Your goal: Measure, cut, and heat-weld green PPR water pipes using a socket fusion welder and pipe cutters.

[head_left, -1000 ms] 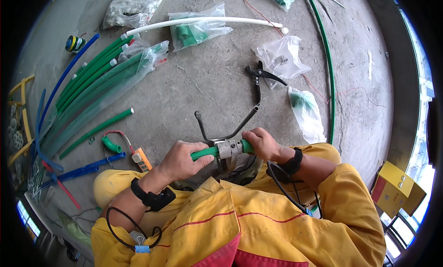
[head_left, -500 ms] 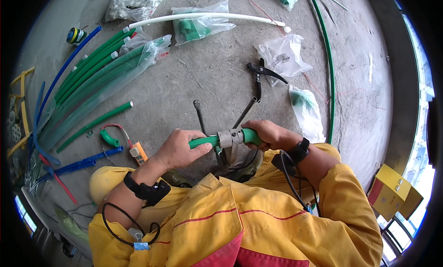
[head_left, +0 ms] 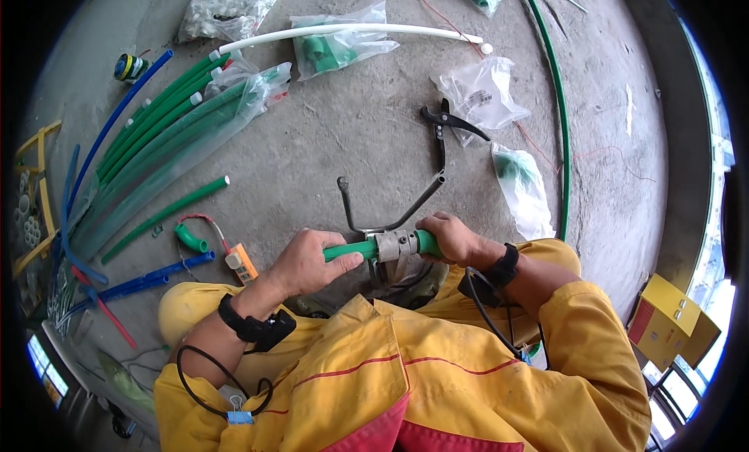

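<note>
Grip, both sides: my left hand pinches the green pipe, my right hand wraps the green fitting, with the grey metal sleeve between them. I should keep both parts aligned, pressing evenly without twisting

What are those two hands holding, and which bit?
The left hand grips a green pipe by its left part; the right hand holds a green fitting by its right part.

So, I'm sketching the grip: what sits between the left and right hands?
In the head view, between the left hand and right hand sit, left to right, a green pipe, a grey metal tool head and a thicker green piece.
</note>
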Demonstrator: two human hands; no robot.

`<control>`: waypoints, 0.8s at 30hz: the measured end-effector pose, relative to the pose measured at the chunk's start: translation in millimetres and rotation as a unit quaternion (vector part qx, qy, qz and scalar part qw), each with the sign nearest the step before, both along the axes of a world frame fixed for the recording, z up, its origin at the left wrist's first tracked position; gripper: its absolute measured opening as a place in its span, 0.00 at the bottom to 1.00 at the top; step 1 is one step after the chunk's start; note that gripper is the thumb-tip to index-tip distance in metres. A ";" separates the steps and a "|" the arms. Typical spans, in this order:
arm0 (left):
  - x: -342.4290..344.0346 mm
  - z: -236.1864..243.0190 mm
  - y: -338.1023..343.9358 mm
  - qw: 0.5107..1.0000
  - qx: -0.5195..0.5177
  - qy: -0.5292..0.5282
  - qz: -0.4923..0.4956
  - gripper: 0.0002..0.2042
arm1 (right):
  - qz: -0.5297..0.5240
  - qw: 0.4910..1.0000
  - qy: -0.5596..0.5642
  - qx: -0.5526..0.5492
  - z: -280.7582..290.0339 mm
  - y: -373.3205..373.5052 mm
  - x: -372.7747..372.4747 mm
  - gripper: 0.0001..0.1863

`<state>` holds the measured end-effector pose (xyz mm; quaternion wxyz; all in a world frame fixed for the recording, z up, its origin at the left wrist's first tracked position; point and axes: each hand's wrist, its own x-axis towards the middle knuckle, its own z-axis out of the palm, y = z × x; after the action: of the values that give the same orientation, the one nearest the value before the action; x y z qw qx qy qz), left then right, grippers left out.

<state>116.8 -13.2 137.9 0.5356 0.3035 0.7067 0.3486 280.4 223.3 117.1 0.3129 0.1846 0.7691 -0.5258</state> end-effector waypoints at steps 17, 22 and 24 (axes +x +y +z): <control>-1.5 -2.7 5.3 1.000 0.008 -0.016 0.004 0.18 | -0.189 0.977 -0.031 -0.092 -10.0 -7.7 2.5 0.25; -3.6 -2.1 5.3 1.000 0.000 -0.009 -0.001 0.17 | -0.150 0.986 0.059 -0.035 -5.7 -8.9 -0.4 0.24; -4.0 -2.8 4.6 1.000 0.002 -0.005 -0.001 0.17 | -0.143 0.986 0.079 -0.019 -6.6 -9.6 -0.6 0.24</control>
<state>112.8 -8.6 135.1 0.5384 0.3036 0.7032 0.3513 279.8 213.7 110.4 0.1763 0.2443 0.7473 -0.5923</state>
